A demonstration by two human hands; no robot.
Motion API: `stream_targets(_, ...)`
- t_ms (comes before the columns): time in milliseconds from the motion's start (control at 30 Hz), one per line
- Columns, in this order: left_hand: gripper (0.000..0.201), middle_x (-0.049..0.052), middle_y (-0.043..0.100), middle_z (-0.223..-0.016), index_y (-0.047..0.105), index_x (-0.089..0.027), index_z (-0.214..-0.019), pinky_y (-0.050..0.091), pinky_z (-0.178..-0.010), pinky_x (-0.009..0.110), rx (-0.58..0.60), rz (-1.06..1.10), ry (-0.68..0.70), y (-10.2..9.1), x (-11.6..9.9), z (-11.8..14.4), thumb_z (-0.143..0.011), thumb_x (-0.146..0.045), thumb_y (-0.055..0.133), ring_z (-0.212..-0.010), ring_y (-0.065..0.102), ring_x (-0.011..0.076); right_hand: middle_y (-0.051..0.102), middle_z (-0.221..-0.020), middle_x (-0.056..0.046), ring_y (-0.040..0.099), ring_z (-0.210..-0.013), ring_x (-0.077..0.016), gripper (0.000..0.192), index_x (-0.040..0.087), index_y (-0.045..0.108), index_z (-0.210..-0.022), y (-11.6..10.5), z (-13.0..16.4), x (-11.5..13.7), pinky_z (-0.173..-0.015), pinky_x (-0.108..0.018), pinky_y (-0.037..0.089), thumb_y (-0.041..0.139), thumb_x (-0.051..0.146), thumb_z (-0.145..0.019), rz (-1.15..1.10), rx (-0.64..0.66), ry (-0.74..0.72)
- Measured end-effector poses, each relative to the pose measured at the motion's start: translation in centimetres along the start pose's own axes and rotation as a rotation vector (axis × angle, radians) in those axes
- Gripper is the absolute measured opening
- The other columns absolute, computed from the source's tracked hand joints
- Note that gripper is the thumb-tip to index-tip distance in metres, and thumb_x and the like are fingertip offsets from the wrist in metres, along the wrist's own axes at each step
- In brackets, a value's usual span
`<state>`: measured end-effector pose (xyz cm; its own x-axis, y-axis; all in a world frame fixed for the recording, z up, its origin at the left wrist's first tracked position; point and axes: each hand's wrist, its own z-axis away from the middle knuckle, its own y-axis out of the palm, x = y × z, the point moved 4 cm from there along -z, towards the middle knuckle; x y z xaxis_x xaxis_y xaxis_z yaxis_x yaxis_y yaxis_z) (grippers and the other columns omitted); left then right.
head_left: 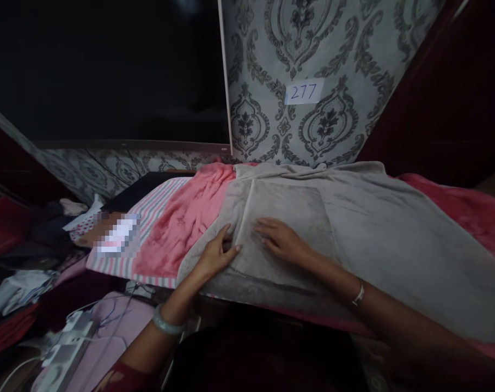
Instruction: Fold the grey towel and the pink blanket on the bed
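A grey fleece garment (378, 228) lies spread over a raised surface, its square pocket panel (288, 212) facing up. My left hand (218, 251) rests on the left edge of that panel, fingers pinching the seam there. Just right of it, my right hand (280, 239) lies flat, palm down, on the panel with its fingers spread. A pale green bangle sits on my left wrist and a thin bracelet on my right. A pink towel (182, 223) lies to the left of the grey garment, partly under it.
A striped cloth (149, 209) lies under the pink towel. Piled clothes (18, 261) fill the left side. A white power strip (67, 337) with cables sits at the lower left. A dark screen (108, 71) and patterned wallpaper with a paper label (303, 91) stand behind.
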<state>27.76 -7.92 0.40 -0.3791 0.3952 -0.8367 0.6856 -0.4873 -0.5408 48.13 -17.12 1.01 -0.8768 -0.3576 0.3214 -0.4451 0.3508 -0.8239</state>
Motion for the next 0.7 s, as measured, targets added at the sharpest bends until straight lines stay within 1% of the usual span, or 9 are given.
stream_targets(67, 0.079, 0.013, 0.071, -0.11, 0.047, -0.012, -0.149, 0.054, -0.081, 0.037, -0.007, -0.101, 0.012, 0.1, -0.3, -0.4, -0.08, -0.042, 0.069, -0.085, 0.067, 0.0229, 0.06, -0.143, -0.011, 0.056, -0.132, -0.0265, 0.042, 0.025, 0.065, -0.134, 0.1, 1.3, 2.4, -0.111, -0.052, 0.045, 0.053, 0.021, -0.094, -0.047, -0.001, -0.028)
stream_targets(100, 0.078, 0.011, 0.071, -0.107, 0.047, -0.012, -0.149, 0.054, -0.077, 0.036, -0.005, -0.134, 0.02, 0.1, -0.4, -0.6, -0.081, -0.042, 0.068, -0.079, 0.065, 0.0208, 0.06, -0.142, -0.011, 0.056, -0.131, -0.0261, 0.04, 0.025, 0.065, -0.133, -0.2, 2.0, 2.9, -0.111, -0.051, 0.046, 0.053, 0.022, -0.095, -0.062, -0.016, -0.028)
stream_targets(167, 0.072, 0.009, 0.072, -0.102, 0.049, -0.013, -0.147, 0.053, -0.072, 0.033, 0.013, -0.153, 0.051, -0.1, -0.3, -1.0, -0.084, -0.042, 0.065, -0.073, 0.063, 0.0184, 0.062, -0.14, -0.01, 0.058, -0.129, -0.0256, 0.036, 0.025, 0.067, -0.131, -1.5, 3.6, 2.6, -0.109, -0.049, 0.048, 0.051, 0.025, -0.098, -0.07, -0.091, 0.017)
stream_targets(300, 0.046, 0.007, 0.072, -0.098, 0.062, -0.015, -0.135, 0.054, -0.077, 0.03, 0.067, -0.21, 0.15, -1.0, -0.1, -1.9, -0.093, -0.028, 0.048, -0.081, 0.066, 0.0187, 0.067, -0.133, -0.008, 0.062, -0.125, -0.0256, 0.033, 0.026, 0.069, -0.126, -5.6, 8.8, -1.8, -0.107, -0.048, 0.05, 0.049, 0.032, -0.1, 0.014, -0.307, 0.24)
stream_targets(367, 0.048, 0.009, 0.072, -0.103, 0.06, -0.016, -0.137, 0.054, -0.083, 0.032, 0.052, -0.382, 0.222, -1.4, -0.2, -2.3, -0.092, -0.016, 0.043, -0.088, 0.067, 0.02, 0.068, -0.13, -0.007, 0.062, -0.124, -0.0262, 0.034, 0.027, 0.068, -0.128, -7.3, 12.1, -4.2, -0.107, -0.049, 0.051, 0.048, 0.033, -0.1, 0.103, -0.356, 0.337)
stream_targets(467, 0.065, 0.012, 0.065, -0.122, 0.044, -0.024, -0.152, 0.054, -0.088, 0.036, 0.063, -0.698, 0.346, -1.0, -0.5, -2.6, -0.09, -0.008, 0.041, -0.099, 0.067, 0.0225, 0.064, -0.137, -0.009, 0.059, -0.128, -0.0275, 0.041, 0.028, 0.06, -0.138, -8.2, 16.1, -6.4, -0.106, -0.051, 0.051, 0.047, 0.03, -0.099, 0.228, -0.311, 0.384)
stream_targets(533, 0.068, 0.013, 0.057, -0.137, 0.037, -0.031, -0.156, 0.053, -0.09, 0.038, 0.1, -0.837, 0.458, -0.5, -0.6, -2.7, -0.093, -0.007, 0.038, -0.108, 0.066, 0.0247, 0.053, -0.149, -0.011, 0.054, -0.133, -0.0287, 0.051, 0.028, 0.049, -0.148, -7.9, 17.5, -6.7, -0.107, -0.052, 0.05, 0.048, 0.026, -0.097, 0.277, -0.23, 0.351)
stream_targets(600, 0.067, 0.013, 0.048, -0.151, 0.039, -0.035, -0.155, 0.051, -0.094, 0.042, 0.126, -0.905, 0.599, -0.1, -0.7, -2.8, -0.094, -0.006, 0.037, -0.119, 0.061, 0.0273, 0.04, -0.159, -0.011, 0.047, -0.14, -0.0292, 0.065, 0.029, 0.037, -0.156, -7.4, 17.7, -6.5, -0.11, -0.053, 0.048, 0.048, 0.017, -0.094, 0.307, -0.152, 0.294)
stream_targets(700, 0.066, 0.01, 0.041, -0.16, 0.049, -0.031, -0.149, 0.047, -0.102, 0.045, 0.174, -0.953, 0.783, 0.0, -0.7, -3.1, -0.091, -0.002, 0.041, -0.129, 0.055, 0.0288, 0.026, -0.166, -0.01, 0.037, -0.147, -0.0289, 0.085, 0.032, 0.022, -0.161, -7.1, 16.8, -6.0, -0.114, -0.054, 0.043, 0.045, 0.003, -0.085, 0.343, -0.081, 0.218)
